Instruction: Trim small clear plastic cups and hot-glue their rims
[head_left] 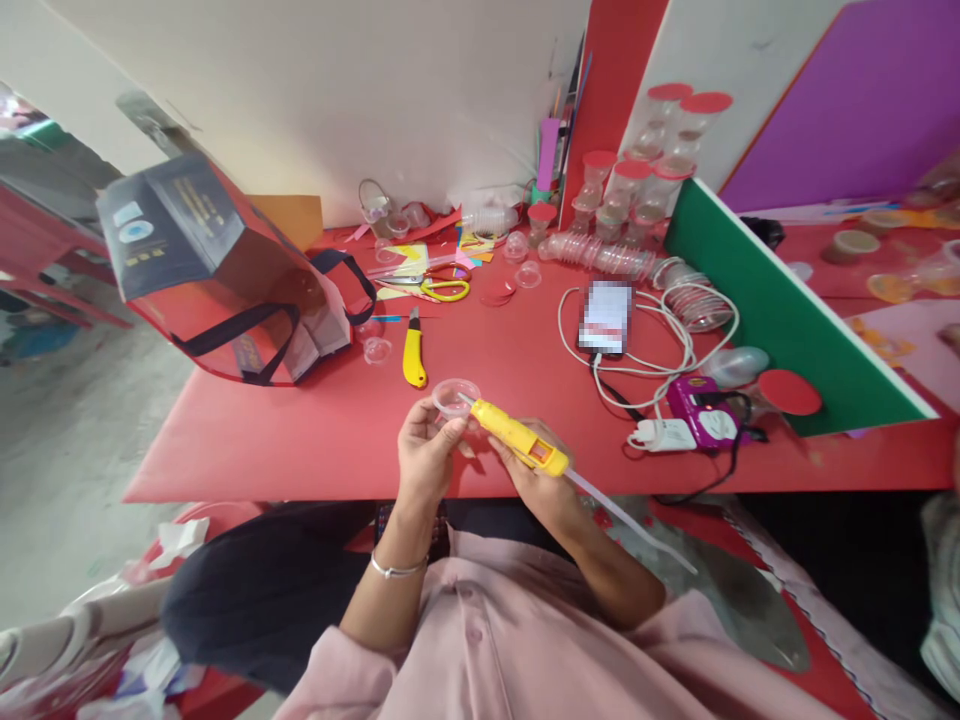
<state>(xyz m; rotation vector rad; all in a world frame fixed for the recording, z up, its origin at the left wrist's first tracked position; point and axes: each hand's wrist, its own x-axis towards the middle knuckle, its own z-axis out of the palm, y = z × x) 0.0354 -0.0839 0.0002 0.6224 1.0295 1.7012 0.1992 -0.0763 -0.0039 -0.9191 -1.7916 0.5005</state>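
My left hand (429,442) is closed on a small clear plastic cup (454,397), holding it above the front part of the red table. In my right hand (536,485) is a yellow hot glue gun (517,436), its tip at the cup's rim or just inside; I cannot tell which. A pale glue stick (634,523) trails from the gun's back end. Beyond my hands lies a yellow utility knife (414,350). Farther back are scissors (442,283) with red and yellow handles, resting on paper scraps.
A paper shopping bag (225,270) stands at the left. A phone (604,316) with looping white cable lies right of centre, near a purple power adapter (705,412). Stacked clear cups with red lids (631,170) stand behind. A green partition (780,320) borders the right.
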